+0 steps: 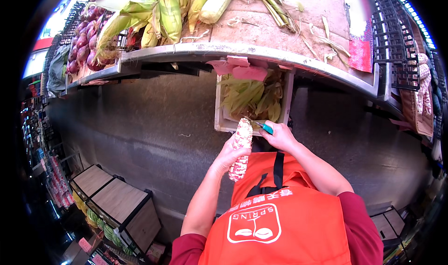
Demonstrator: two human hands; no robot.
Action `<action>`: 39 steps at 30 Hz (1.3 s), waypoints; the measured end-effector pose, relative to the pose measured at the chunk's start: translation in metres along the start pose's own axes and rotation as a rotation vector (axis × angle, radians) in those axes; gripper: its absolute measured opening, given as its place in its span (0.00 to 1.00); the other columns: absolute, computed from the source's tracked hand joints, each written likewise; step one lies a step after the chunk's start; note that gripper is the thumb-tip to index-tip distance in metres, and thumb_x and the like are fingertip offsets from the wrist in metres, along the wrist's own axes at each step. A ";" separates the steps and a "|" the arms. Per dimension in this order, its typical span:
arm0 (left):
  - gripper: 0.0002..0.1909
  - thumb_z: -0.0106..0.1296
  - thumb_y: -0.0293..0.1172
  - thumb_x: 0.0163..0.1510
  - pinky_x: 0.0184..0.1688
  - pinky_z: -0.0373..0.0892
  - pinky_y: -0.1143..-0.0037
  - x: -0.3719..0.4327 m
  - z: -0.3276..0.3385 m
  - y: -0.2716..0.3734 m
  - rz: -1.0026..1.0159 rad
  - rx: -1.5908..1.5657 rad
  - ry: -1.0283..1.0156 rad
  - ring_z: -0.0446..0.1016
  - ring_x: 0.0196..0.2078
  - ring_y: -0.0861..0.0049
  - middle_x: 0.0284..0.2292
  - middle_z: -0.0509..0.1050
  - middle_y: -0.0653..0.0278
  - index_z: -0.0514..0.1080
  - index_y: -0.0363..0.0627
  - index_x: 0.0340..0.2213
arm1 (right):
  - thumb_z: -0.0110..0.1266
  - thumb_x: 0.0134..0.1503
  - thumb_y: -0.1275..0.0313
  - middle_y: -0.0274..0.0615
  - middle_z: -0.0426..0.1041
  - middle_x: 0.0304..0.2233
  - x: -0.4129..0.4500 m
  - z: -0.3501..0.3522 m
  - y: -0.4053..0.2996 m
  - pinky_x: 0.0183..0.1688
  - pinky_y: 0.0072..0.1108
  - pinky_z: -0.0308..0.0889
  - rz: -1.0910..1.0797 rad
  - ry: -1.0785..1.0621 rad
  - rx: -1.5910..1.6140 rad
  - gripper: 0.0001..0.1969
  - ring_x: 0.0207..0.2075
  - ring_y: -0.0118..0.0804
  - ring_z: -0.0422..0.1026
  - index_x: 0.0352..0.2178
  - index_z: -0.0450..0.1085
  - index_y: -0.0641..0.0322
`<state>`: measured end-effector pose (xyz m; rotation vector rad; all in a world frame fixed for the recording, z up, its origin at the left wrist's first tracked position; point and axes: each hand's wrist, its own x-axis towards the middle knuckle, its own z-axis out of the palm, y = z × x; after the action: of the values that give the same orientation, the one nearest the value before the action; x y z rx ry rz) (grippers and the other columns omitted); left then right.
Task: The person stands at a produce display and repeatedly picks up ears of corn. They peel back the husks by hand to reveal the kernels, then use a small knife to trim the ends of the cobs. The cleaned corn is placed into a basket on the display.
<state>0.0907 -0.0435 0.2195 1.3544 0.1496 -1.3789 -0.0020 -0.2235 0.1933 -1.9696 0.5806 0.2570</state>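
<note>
An ear of red-and-white corn (240, 160), stripped of its husk, stands nearly upright in the grip of my left hand (229, 154). My right hand (280, 135) is closed on a teal-handled tool (267, 128), seemingly a small knife, whose tip points toward the top end of the ear. Whether the tip touches the corn cannot be told. Below both, a white bin (217, 104) holds a heap of green corn husks (252, 93).
A metal-edged display table (196, 48) runs across the front, bearing unhusked corn (170, 13), loose stalks (274, 9) and netted red onions (84, 48). Black plastic crates (395, 37) stand at the right. Wood-topped stands (117, 198) are at the lower left. Pink papers (245, 70) hang over the bin.
</note>
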 end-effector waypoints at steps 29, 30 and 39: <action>0.27 0.55 0.22 0.31 0.38 0.66 0.77 -0.018 0.036 0.034 0.821 0.728 0.229 0.70 0.35 0.68 0.34 0.68 0.60 0.63 0.43 0.39 | 0.46 0.53 0.56 0.35 0.64 0.19 -0.018 -0.051 0.027 0.21 0.17 0.64 0.545 -0.262 0.529 0.18 0.17 0.24 0.64 0.27 0.60 0.63; 0.27 0.56 0.21 0.32 0.39 0.65 0.79 -0.018 0.037 0.039 0.842 0.686 0.185 0.68 0.34 0.72 0.35 0.67 0.62 0.62 0.42 0.38 | 0.45 0.54 0.58 0.33 0.63 0.18 -0.020 -0.060 0.013 0.20 0.16 0.63 0.531 -0.255 0.630 0.17 0.16 0.23 0.63 0.26 0.60 0.63; 0.25 0.55 0.34 0.37 0.36 0.70 0.75 -0.039 0.066 0.072 0.350 -0.295 -0.249 0.71 0.32 0.75 0.31 0.69 0.61 0.63 0.37 0.39 | 0.41 0.57 0.62 0.35 0.65 0.19 -0.077 -0.075 0.004 0.23 0.17 0.65 0.428 -0.222 1.141 0.12 0.19 0.27 0.66 0.32 0.61 0.61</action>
<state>0.0916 -0.0941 0.3116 0.9056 -0.0492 -1.1630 -0.0759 -0.2700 0.2566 -0.7012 0.7656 0.3062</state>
